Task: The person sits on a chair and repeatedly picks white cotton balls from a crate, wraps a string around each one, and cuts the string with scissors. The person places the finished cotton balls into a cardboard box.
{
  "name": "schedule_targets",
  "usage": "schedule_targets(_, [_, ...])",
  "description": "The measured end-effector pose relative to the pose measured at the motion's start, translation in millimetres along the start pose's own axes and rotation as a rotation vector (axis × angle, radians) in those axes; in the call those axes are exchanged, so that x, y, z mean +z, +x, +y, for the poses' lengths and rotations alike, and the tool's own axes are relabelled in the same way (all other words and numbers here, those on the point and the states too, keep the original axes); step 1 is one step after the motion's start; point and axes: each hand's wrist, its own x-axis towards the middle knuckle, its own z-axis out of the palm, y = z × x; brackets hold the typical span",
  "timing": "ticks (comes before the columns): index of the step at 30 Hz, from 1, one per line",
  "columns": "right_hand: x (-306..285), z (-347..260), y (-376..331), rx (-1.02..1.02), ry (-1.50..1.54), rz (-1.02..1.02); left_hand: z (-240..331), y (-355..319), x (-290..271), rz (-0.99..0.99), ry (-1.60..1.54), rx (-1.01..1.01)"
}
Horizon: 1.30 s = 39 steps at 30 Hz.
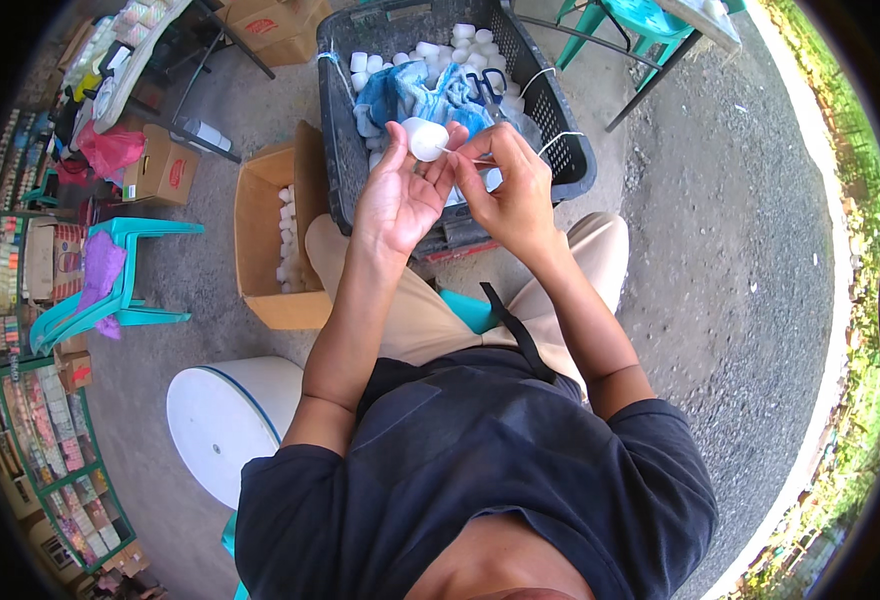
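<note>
A short white candle [427, 140] is held by my left hand [400, 195], palm up, between thumb and fingers. From its flat end a thin white wick [457, 152] runs toward my right hand [512, 190], which pinches it between thumb and fingertips. Both hands are over the near side of a black plastic crate [578, 165]. Inside the crate lie a blue and white cloth [425, 95], dark-handled scissors [490, 88] and many more white candles [465, 48]. Their blades are partly hidden behind my right hand.
An open cardboard box [280, 308] with white candles stands left of the crate. Further left are a teal plastic chair [130, 270] and a white round container [215, 430]. Stocked shelves [70, 470] line the left edge. A table [715, 25] stands at the far right.
</note>
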Motion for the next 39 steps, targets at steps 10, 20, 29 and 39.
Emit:
schedule_targets(10, [0,0,-2,0.028,-0.004,-0.011,-5,0,-5,-0.011,0.014,0.047])
schedule_targets(20, [-1,-2,-4,0.045,0.003,-0.011,-9,-4,-7,-0.022,0.013,0.088])
schedule_targets(29, [2,-1,-6,0.042,0.002,0.005,-13,-5,-9,-0.008,0.045,0.126])
schedule_targets(39, [-5,-2,-3,-0.043,-0.125,-0.036,-16,-4,-12,0.079,0.006,0.112])
